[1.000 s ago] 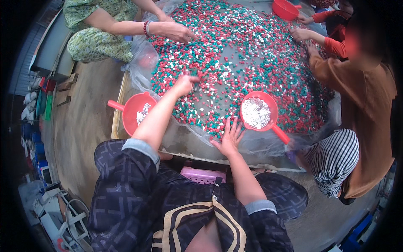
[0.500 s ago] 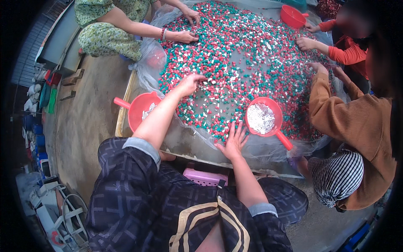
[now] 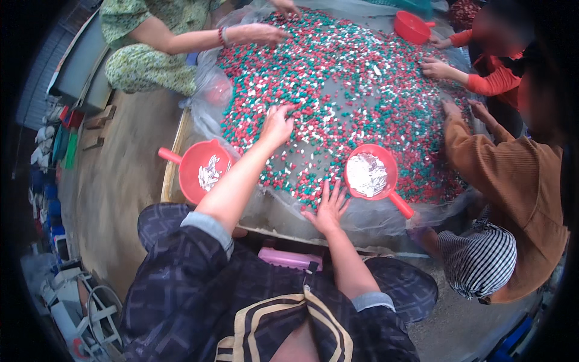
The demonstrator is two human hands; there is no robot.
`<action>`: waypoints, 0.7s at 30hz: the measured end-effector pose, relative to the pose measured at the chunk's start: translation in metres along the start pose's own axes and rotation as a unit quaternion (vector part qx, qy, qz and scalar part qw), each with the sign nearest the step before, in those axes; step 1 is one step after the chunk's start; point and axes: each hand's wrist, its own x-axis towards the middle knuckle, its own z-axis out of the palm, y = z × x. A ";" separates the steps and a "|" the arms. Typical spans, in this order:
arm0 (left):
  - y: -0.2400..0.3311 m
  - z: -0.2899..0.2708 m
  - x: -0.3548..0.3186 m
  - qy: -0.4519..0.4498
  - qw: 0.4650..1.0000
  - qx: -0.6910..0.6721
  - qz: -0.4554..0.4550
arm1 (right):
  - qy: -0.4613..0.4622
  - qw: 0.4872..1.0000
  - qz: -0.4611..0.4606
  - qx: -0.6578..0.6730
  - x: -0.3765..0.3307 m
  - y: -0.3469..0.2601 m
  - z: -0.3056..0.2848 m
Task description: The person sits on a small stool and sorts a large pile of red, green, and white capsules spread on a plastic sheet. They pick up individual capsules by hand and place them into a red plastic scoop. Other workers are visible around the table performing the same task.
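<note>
A wide heap of small red, green and white pieces (image 3: pixel 265 78) covers a plastic-lined table. My left hand (image 3: pixel 278 125) reaches over its near left part, with the fingers bent inward and their tips close together among the pieces. Whatever they may pinch is too small to make out. My right hand (image 3: pixel 329 208) lies flat with fingers spread at the heap's near edge, holding nothing. Just beyond it sits a red handled plastic scoop (image 3: pixel 392 172) full of slim white pieces. Below my left forearm, another red scoop (image 3: pixel 188 175) contains fewer white pieces.
Across at the left, a person in a green patterned outfit (image 3: pixel 151 69) handles the heap. On the right are people in an orange sleeve (image 3: pixel 491 83) and a brown sweater (image 3: pixel 518 169). A third red scoop (image 3: pixel 410 27) stands far right. A pink stool (image 3: pixel 289 258) is under the table edge.
My left hand's fingers have curled in more at about the same spot on the heap. My right hand stays flat. The green-clad person's near hand has lifted a little; the view has shifted slightly.
</note>
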 end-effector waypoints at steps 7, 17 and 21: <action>0.078 0.092 -0.086 -0.363 0.844 -0.317 -0.234 | -0.040 0.999 0.026 -0.017 -0.003 0.006 0.003; 0.060 0.064 -0.090 -0.237 0.783 -0.501 -0.284 | 0.092 0.993 -0.068 0.016 -0.006 -0.001 0.003; 0.052 -0.013 -0.082 -0.154 0.844 -0.471 -0.206 | 0.288 0.939 -0.087 0.167 0.015 0.009 0.004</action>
